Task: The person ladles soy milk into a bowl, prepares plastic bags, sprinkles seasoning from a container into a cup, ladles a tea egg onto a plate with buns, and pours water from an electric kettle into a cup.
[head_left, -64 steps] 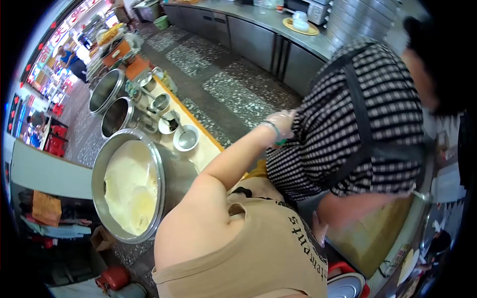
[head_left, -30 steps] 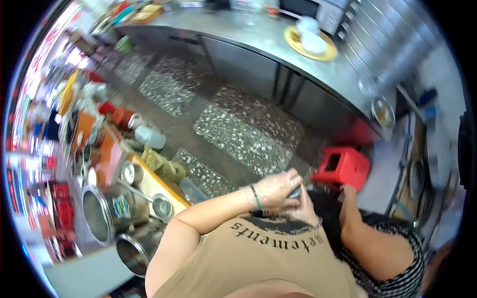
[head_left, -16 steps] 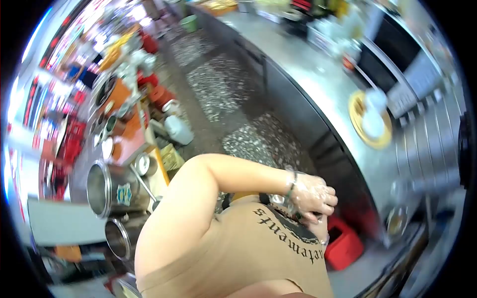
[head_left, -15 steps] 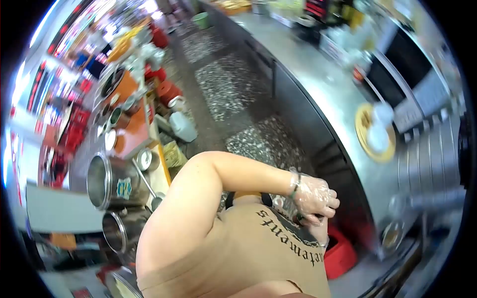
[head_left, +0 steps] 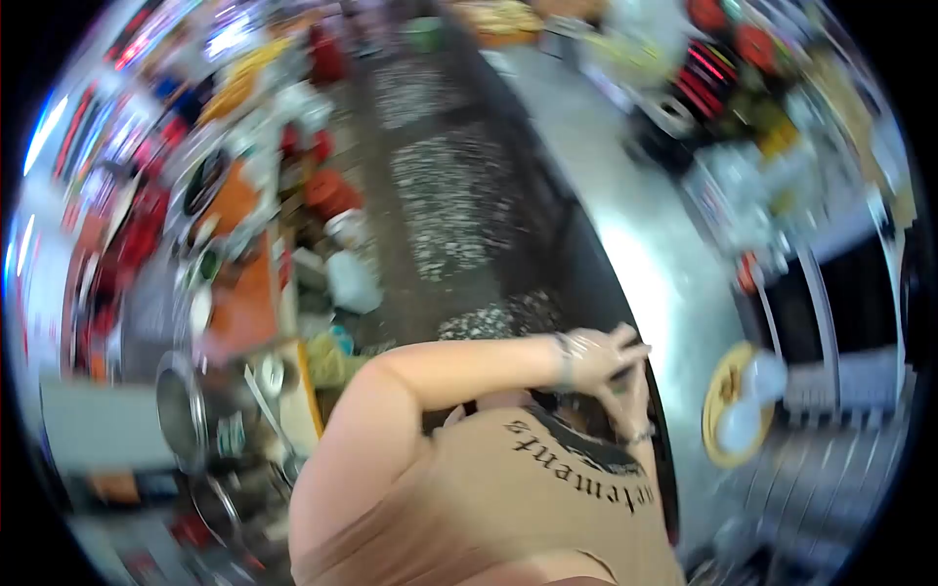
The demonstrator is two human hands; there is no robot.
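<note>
In front of my chest, my left hand (head_left: 592,359) reaches across from the left in a thin clear plastic glove, with a dark band at its wrist. Its fingers look stretched and apart, and they meet my right hand (head_left: 631,402). The right hand is raised close below them and partly covered, with a band at its wrist too. Something small and dark shows between the two hands, too blurred to name. I wear a tan shirt (head_left: 508,479) with black lettering.
Right of me runs a steel counter (head_left: 635,264) with a yellow round tray (head_left: 723,454) holding white round items. To my left stand a large steel pot (head_left: 181,405), a ladle (head_left: 269,415) and an orange-topped table (head_left: 239,303). A speckled floor aisle (head_left: 449,205) leads forward.
My view has turned, so the counter and tray sit lower in it. My left hand's curled fingers have stretched out, and my right hand shows more beneath them.
</note>
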